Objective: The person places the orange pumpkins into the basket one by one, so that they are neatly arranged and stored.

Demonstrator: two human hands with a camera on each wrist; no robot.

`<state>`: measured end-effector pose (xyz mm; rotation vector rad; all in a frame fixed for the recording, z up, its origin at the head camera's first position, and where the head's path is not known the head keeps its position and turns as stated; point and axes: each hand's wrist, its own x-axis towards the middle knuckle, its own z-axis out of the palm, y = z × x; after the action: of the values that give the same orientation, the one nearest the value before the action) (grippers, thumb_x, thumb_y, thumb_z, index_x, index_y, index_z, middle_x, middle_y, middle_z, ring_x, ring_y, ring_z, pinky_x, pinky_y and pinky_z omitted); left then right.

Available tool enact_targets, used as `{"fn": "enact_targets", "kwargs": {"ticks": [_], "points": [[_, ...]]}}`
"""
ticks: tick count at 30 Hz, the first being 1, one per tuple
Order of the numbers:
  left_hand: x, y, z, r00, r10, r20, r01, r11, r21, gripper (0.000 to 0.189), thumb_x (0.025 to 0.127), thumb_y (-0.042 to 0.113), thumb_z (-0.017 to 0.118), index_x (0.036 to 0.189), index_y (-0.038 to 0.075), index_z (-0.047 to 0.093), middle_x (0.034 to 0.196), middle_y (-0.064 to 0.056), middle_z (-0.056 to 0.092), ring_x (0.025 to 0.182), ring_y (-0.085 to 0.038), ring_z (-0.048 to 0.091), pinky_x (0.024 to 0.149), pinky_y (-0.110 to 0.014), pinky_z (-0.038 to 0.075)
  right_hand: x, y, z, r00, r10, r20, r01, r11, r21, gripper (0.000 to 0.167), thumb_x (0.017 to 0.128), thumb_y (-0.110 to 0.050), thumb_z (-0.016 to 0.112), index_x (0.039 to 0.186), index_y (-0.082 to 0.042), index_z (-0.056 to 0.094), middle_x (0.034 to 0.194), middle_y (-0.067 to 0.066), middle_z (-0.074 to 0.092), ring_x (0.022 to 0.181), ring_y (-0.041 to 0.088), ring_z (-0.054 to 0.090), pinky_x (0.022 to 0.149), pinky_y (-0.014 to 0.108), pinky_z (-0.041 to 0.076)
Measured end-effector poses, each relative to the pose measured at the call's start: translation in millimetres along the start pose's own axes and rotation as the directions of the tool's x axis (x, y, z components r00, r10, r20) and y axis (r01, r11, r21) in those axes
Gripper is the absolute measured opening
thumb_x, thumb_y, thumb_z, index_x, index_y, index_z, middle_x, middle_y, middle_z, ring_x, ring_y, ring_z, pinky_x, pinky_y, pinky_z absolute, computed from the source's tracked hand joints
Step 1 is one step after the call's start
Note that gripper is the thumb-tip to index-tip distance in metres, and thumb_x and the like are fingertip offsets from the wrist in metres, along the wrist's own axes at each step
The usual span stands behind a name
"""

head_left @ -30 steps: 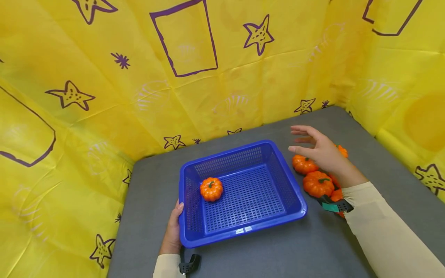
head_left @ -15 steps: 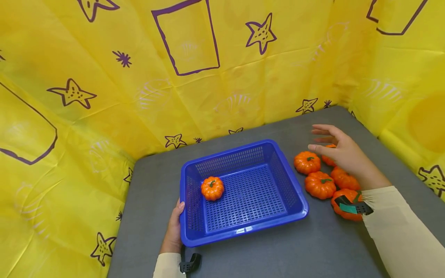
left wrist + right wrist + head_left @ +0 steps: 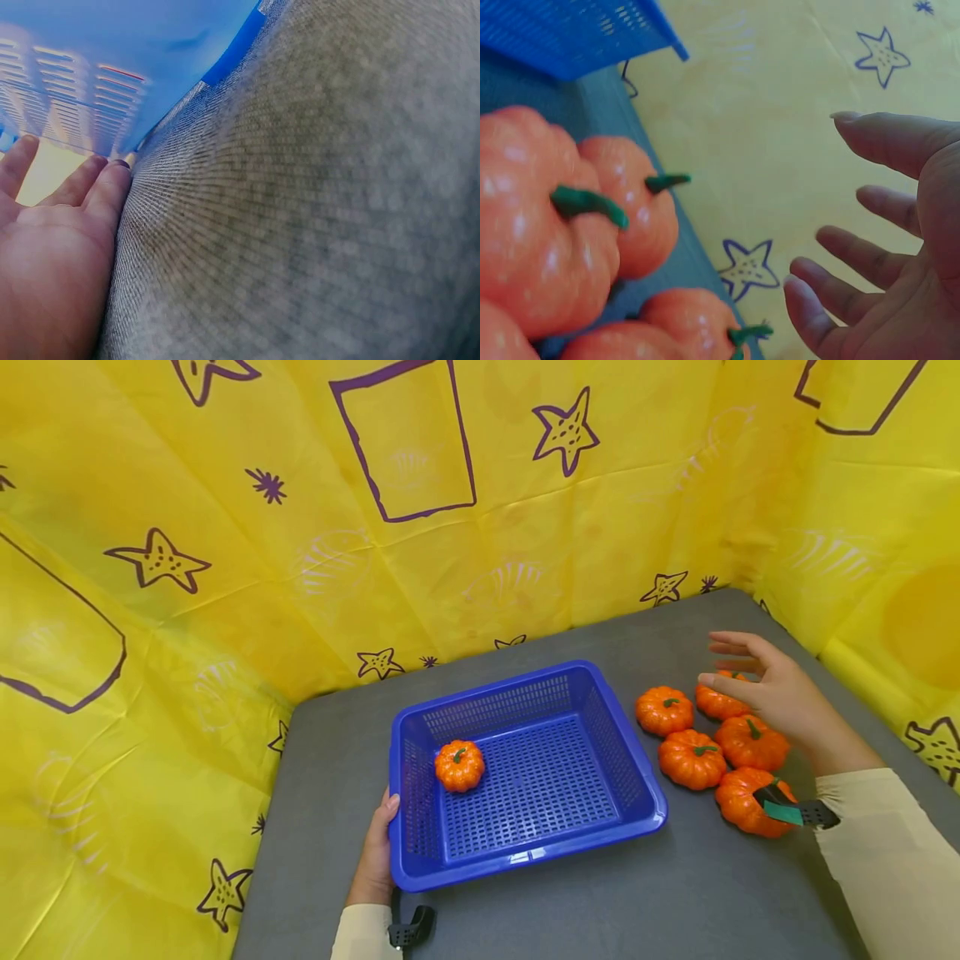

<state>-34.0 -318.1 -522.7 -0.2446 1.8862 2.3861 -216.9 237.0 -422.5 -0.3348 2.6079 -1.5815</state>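
Observation:
My left hand [image 3: 373, 847] holds the left side of a blue plastic basket [image 3: 528, 853], its thumb at the rim. In the left wrist view, the fingers [image 3: 105, 193] reach up along the slotted wall. One small orange pumpkin [image 3: 459, 766] with a green stem sits inside, toward the basket's left. My right hand [image 3: 780, 693] hovers over a cluster of pumpkins right of the basket, holding nothing, fingers spread and slightly bent. Below it lie a back pumpkin [image 3: 718, 700], partly covered by the hand, and a middle pumpkin [image 3: 750, 745]. The wrist strap overlaps the front pumpkin [image 3: 742, 802].
Two more pumpkins lie closest to the basket: a rear one [image 3: 663, 712] and a nearer one [image 3: 690, 760]. A grey table [image 3: 585, 910] carries everything. Yellow cloth [image 3: 420, 577] with purple starfish drawings walls off the back and both sides.
My right hand has moved rightward, away from the basket and across the pumpkins, uncovering more of them. The left hand, the basket and the pumpkin inside have stayed in place.

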Motion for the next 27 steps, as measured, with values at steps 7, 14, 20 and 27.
{"fn": "enact_targets", "kwargs": {"ticks": [7, 14, 20, 27], "points": [[-1.4, 0.1, -0.2, 1.000, -0.007, -0.017, 0.007, 1.000, 0.002, 0.074, 0.108, 0.051, 0.042, 0.174, 0.029, 0.018, 0.159, -0.023, 0.044, 0.127, -0.034, 0.060, 0.103, -0.048, 0.054, -0.2, 18, -7, 1.000, 0.007, -0.024, -0.007, 1.000, -0.013, 0.073, 0.107, -0.029, 0.072, 0.170, -0.014, 0.037, 0.158, 0.016, 0.045, 0.134, 0.037, 0.048, 0.080, 0.019, 0.051], [-0.3, 0.8, 2.1, 1.000, 0.025, 0.013, -0.025, 1.000, 0.000, 0.073, 0.109, 0.049, 0.039, 0.175, 0.026, 0.016, 0.155, -0.017, 0.050, 0.124, -0.029, 0.063, 0.102, -0.043, 0.055, 1.9, 32, -12, 1.000, 0.017, -0.024, -0.018, 0.999, -0.038, 0.074, 0.108, -0.025, 0.071, 0.168, -0.002, 0.033, 0.159, 0.030, 0.042, 0.138, 0.055, 0.043, 0.076, 0.010, 0.047], [0.5, 1.1, 3.1, 0.999, 0.032, 0.023, -0.032, 0.999, 0.003, 0.073, 0.110, 0.048, 0.038, 0.175, 0.024, 0.016, 0.156, -0.019, 0.048, 0.124, -0.030, 0.062, 0.103, -0.043, 0.054, 4.5, 42, -18, 0.998, 0.057, -0.009, -0.058, 0.996, -0.070, 0.079, 0.108, -0.031, 0.072, 0.169, -0.002, 0.031, 0.161, 0.033, 0.039, 0.140, 0.059, 0.040, 0.078, 0.012, 0.041], [1.3, 1.2, 3.6, 0.999, 0.029, 0.015, -0.029, 1.000, 0.009, 0.073, 0.110, 0.048, 0.038, 0.175, 0.024, 0.016, 0.154, -0.019, 0.049, 0.122, -0.029, 0.062, 0.101, -0.042, 0.054, 5.1, 54, -16, 0.997, 0.074, 0.011, -0.074, 0.997, -0.038, 0.078, 0.109, -0.027, 0.070, 0.166, 0.006, 0.029, 0.158, 0.037, 0.038, 0.139, 0.059, 0.040, 0.074, 0.016, 0.053]]}}
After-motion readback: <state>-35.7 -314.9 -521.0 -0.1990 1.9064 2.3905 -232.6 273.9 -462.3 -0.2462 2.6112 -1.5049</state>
